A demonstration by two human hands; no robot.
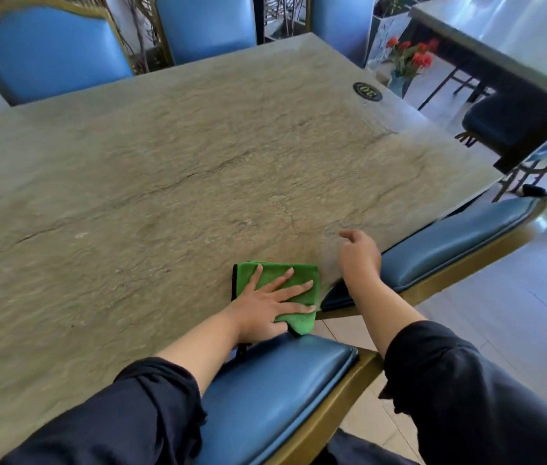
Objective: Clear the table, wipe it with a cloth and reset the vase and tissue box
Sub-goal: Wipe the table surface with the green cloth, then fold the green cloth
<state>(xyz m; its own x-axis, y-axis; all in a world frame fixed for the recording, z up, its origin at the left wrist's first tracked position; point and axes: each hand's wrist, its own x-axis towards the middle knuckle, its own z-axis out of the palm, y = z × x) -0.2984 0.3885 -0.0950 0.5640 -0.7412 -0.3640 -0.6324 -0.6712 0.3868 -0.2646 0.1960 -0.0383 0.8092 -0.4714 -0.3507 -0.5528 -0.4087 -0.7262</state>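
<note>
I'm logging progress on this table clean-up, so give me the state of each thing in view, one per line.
Green cloth: folded, flat on the table's near corner, one end hanging over the edge.
Left hand: open, fingers spread, pressing on the cloth.
Right hand: empty, loosely curled, above the table's right edge.
Table: cleared except for a round dark badge.
Vase: holding red flowers, off beyond the table's far corner.
Tissue box: not visible.

Folded green cloth (293, 290) at table (164, 182) corner

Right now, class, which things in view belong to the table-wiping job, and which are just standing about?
Job: folded green microfibre cloth; left hand flat on it; beige stone-look tabletop; vase of red flowers, off the table.
Standing about: blue padded chairs; round black table badge.
</note>
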